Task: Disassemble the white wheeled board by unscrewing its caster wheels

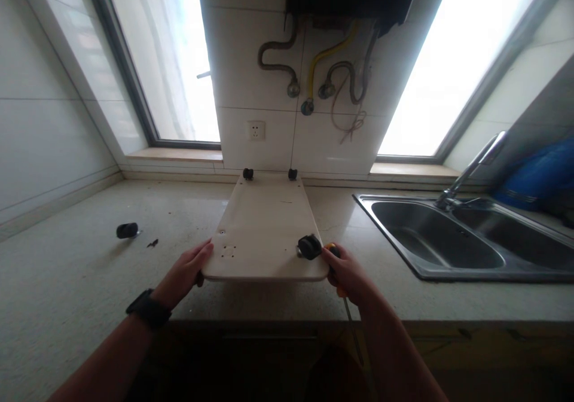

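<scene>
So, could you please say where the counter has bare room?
Bare counter lies between board and sink, and left of the watch. Crowded: the board's near right corner, with a caster, the right hand and a screwdriver.

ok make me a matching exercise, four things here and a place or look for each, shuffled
1. screwdriver
2. board
3. loose caster
4. sink

a. black, lying on the countertop
b. silver, below the faucet
c. yellow handle, thin shaft
d. between the left hand and right hand

Pairs: 1-c, 2-d, 3-a, 4-b
</scene>
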Action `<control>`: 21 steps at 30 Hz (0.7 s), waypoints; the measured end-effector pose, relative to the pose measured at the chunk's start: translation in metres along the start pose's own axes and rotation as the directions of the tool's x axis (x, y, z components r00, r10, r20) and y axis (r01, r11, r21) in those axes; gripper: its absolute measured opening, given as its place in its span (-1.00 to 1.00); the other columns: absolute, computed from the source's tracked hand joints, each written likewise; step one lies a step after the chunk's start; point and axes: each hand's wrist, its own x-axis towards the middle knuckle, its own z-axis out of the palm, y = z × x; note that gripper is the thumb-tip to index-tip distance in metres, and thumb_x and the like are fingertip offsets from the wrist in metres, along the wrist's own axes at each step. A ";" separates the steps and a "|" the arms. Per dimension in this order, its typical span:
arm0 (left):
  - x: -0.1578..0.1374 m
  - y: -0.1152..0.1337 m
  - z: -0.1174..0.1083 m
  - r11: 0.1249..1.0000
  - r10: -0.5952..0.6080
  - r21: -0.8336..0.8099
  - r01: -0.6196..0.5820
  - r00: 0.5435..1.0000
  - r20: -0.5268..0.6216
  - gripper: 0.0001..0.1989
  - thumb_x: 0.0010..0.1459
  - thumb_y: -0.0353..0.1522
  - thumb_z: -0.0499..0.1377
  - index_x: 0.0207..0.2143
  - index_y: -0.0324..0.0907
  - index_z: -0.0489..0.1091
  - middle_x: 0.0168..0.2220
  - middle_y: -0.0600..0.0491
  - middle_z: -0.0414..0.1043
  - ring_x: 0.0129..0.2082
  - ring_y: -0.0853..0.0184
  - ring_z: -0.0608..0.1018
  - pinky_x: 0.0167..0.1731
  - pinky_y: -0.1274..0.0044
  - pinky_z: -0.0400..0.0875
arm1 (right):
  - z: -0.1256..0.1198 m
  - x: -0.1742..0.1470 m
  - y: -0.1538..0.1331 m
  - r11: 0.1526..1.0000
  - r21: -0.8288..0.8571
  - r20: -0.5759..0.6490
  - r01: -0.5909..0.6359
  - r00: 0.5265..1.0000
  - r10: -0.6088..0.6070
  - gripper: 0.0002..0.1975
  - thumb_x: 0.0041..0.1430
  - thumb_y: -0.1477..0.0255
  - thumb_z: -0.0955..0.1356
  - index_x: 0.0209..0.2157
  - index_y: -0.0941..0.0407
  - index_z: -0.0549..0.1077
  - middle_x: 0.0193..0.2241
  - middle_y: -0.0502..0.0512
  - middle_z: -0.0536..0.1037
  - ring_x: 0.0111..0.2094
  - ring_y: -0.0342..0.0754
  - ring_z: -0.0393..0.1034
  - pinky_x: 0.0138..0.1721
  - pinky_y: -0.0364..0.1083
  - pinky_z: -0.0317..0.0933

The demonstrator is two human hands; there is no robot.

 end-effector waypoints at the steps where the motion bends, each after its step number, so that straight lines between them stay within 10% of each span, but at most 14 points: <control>1: -0.001 0.001 -0.001 1.000 -0.006 0.007 0.006 1.000 0.006 -0.37 0.32 0.05 0.02 0.17 -0.23 0.38 -0.48 0.12 0.34 -0.60 0.38 0.39 -0.66 0.57 0.34 | -0.001 -0.002 -0.002 1.000 -0.025 0.002 -0.002 1.000 0.002 -0.58 0.16 -0.01 0.36 -0.25 0.06 0.33 -0.65 -0.16 0.28 -0.73 -0.21 0.15 -0.74 -0.22 -0.05; 8: -0.012 0.005 -0.001 1.000 -0.024 0.014 0.023 0.997 0.072 -0.36 0.32 0.04 0.03 0.23 -0.20 0.33 -0.42 0.07 0.41 -0.55 0.34 0.43 -0.61 0.54 0.42 | -0.015 -0.026 -0.027 0.963 -0.236 -0.162 0.133 0.972 -0.173 -0.55 0.10 -0.02 0.41 -0.22 0.06 0.36 -0.61 -0.12 0.32 -0.64 -0.15 0.22 -0.60 -0.14 0.12; 11: -0.017 0.005 0.001 0.999 -0.033 -0.005 0.033 0.998 0.045 -0.36 0.30 0.04 0.05 0.24 -0.18 0.34 -0.39 0.04 0.46 -0.53 0.33 0.45 -0.60 0.54 0.44 | -0.013 -0.042 -0.043 0.823 -0.505 -0.169 0.258 0.906 -0.388 -0.40 -0.06 0.00 0.52 -0.08 0.03 0.38 -0.43 0.03 0.49 -0.41 0.01 0.40 -0.33 -0.02 0.29; 21: -0.035 -0.008 -0.007 0.993 -0.114 0.031 0.114 0.993 -0.025 -0.30 0.24 0.03 0.12 0.32 -0.12 0.29 -0.32 -0.01 0.58 -0.55 0.26 0.51 -0.63 0.47 0.48 | -0.012 -0.047 -0.052 0.719 -0.625 -0.006 0.306 0.918 -0.396 -0.69 0.15 0.25 0.40 -0.08 0.02 0.42 -0.43 0.03 0.49 -0.41 -0.01 0.39 -0.32 -0.04 0.24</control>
